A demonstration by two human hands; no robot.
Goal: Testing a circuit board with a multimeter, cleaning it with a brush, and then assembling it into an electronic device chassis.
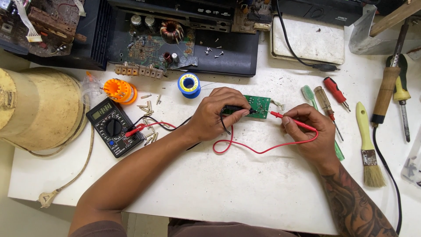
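Observation:
A small green circuit board [259,105] lies on the white table [245,188]. My left hand [217,115] grips a black test probe [240,109] whose tip touches the board's left part. My right hand [309,134] holds a red test probe [291,121] with its metal tip pointing at the board's right edge. Red and black leads [258,149] run back to a black digital multimeter [113,127] at the left.
Screwdrivers [335,93], a green toothbrush [309,95], a paintbrush [367,145] and a soldering iron [386,90] lie at the right. A blue solder spool [189,84], an orange spool [119,91], loose metal pieces and a yellowed round appliance [37,107] sit left. Opened electronics stand behind.

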